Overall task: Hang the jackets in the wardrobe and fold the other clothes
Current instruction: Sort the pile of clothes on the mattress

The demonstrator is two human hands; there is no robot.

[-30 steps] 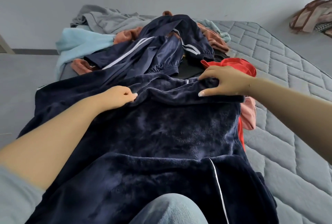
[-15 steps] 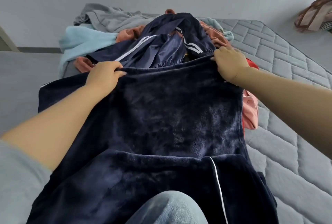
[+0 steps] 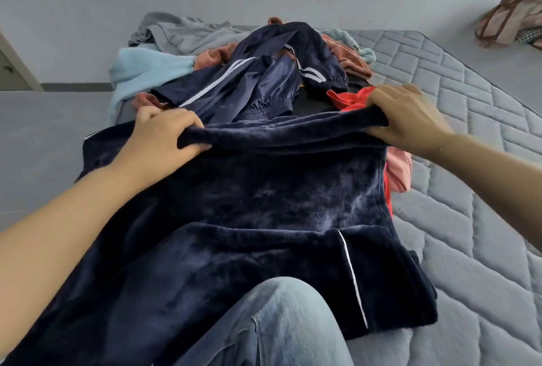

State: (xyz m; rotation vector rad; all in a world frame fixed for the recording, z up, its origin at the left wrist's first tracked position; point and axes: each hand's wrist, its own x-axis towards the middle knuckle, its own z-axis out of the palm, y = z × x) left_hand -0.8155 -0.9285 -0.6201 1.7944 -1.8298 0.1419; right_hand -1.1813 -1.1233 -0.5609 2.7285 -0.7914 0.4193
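Navy fleece garment point(image 3: 264, 204) lies spread flat on the grey quilted mattress point(image 3: 457, 189), running from the person's jeans-clad knee point(image 3: 281, 318) up toward the clothes pile. Plush, velvety nap with lighter brushed patches; thin white piping point(image 3: 353, 274) down the near right side; a folded layer crosses its lower half. Far edge is bunched into a thick roll, lifted slightly between both hands. Left hand point(image 3: 164, 140) grips the left end of that roll, fingers curled over the top, thumb under. Right hand point(image 3: 407, 119) grips the right end, fingers wrapped round the fabric, knuckles up. Just beyond the roll: navy track garment with white stripes point(image 3: 255, 78), crumpled, elastic cuffs showing. Red garment point(image 3: 352, 98) and pink one point(image 3: 399, 169) poke out at the fleece's right edge. Light blue fleece point(image 3: 140, 69), rust-brown cloth point(image 3: 349, 57) and grey garment point(image 3: 181, 34) lie heaped at the far end of the mattress. Striped bag point(image 3: 513, 19) by the wall, far right.
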